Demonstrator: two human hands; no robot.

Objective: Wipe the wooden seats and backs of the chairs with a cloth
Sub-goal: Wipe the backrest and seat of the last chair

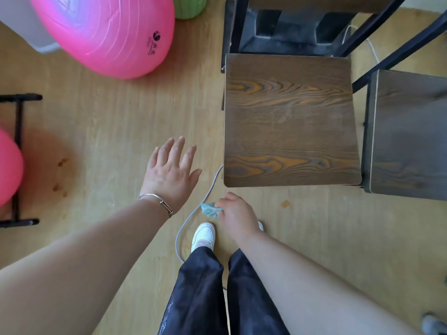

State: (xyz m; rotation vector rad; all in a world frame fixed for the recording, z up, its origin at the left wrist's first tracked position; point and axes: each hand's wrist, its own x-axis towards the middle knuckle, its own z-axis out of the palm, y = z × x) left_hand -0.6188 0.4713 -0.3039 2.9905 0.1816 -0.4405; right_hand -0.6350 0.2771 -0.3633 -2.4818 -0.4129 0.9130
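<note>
A dark wooden chair seat (290, 122) with orange grain lies ahead on the right, its back (314, 3) at the top edge. A second wooden seat (408, 136) stands beside it on the right. My right hand (238, 215) hovers just in front of the first seat's near edge and grips a small crumpled teal cloth (210, 209). My left hand (170, 169) is spread flat in the air to the left of the seat, fingers straight, holding nothing, with a silver bangle on the wrist.
A large pink exercise ball (104, 32) lies at the back left, another pink ball (9, 165) on a black rack (18, 155) at the left edge. A grey cable (193, 213) snakes over the floor by my white shoe (203, 234). A green object (189, 6) stands behind.
</note>
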